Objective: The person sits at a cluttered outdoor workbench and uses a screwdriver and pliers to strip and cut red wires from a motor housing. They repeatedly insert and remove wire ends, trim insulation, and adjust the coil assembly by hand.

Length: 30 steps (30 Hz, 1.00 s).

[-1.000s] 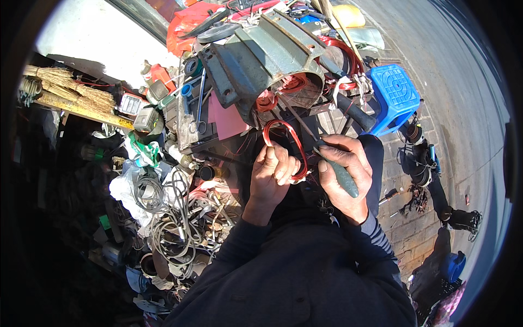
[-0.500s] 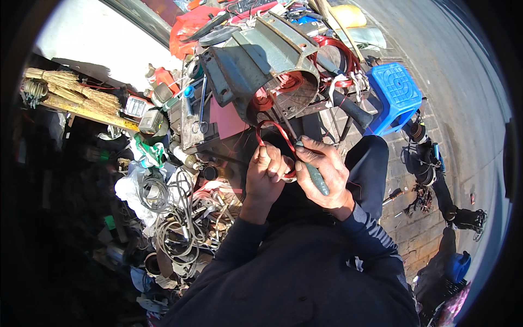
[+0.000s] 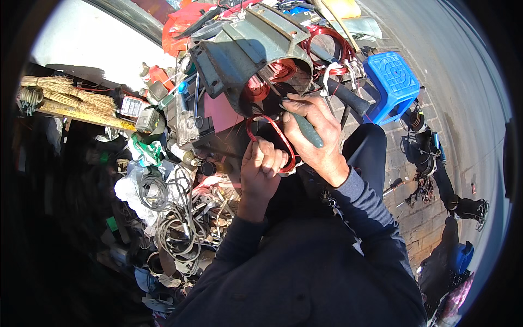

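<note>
My left hand (image 3: 263, 166) is closed around the lower left part of a loop of red enamelled wire (image 3: 283, 136). In my right hand (image 3: 318, 136) is a tool with a dark green handle (image 3: 306, 131). Its thin shaft points up toward a grey ribbed motor housing (image 3: 234, 62), and its tip is hard to make out. The housing lies on its side with its round opening facing me. Red wire windings (image 3: 259, 90) sit inside that opening. The loop hangs just below it, its right side passing near my right hand.
More red wire coils (image 3: 348, 49) lie right of the housing, beside a black-handled tool (image 3: 351, 101). A blue plastic stool (image 3: 395, 79) stands farther right. Scissors (image 3: 197, 117) and pink paper (image 3: 218, 111) are left of the housing. Tangled grey cables (image 3: 177, 234) heap at lower left.
My right hand has moved up and left with the green-handled tool, closer to the housing opening. The whole view has shifted slightly; my left hand still grips the wire loop.
</note>
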Available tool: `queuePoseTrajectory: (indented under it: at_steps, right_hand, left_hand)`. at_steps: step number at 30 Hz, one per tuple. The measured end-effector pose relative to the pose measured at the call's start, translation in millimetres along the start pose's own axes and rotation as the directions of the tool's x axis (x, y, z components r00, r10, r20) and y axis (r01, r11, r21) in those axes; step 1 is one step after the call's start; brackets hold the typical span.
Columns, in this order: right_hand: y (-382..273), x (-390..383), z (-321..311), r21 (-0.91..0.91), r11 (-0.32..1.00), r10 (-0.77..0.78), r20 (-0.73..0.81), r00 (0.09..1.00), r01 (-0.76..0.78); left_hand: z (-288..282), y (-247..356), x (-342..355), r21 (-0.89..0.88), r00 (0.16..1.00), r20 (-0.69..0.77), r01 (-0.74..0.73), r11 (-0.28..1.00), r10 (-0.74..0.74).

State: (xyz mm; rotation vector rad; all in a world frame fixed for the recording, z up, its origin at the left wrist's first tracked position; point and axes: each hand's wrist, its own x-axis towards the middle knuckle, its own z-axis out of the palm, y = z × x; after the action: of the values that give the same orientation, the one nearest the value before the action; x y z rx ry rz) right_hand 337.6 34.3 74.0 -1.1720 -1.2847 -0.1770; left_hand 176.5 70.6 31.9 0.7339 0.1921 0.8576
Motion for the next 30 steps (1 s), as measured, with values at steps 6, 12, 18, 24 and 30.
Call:
queuePoseTrajectory:
  at_steps: [6,12,18,24,30]
  right_hand:
    - [10.9,18.1,-2.7,0.130,0.969,0.204,0.047,0.978,-0.209]
    - [7.9,22.1,-8.4,0.136,0.981,0.129,0.077,0.989,-0.139]
    - [-22.6,16.8,-38.2,0.021,0.989,0.143,0.178,0.973,-0.149]
    - [-45.7,19.3,-73.7,-0.054,0.998,0.052,0.208,0.977,-0.042]
    - [-37.0,34.3,-90.2,-0.084,0.970,-0.160,0.493,0.855,0.229]
  left_hand:
    - [-5.5,-1.7,0.3,0.037,1.000,0.021,-0.018,0.999,0.017]
    - [-2.7,-4.1,3.3,-0.042,0.999,0.048,-0.009,0.999,0.011]
    - [-2.9,-7.9,2.2,-0.072,0.997,0.068,-0.026,0.997,0.031]
    - [-6.3,-9.3,1.6,-0.123,0.998,0.066,-0.004,0.992,0.012]
    - [-4.4,-14.9,4.0,-0.157,0.996,0.090,0.014,0.987,0.000]
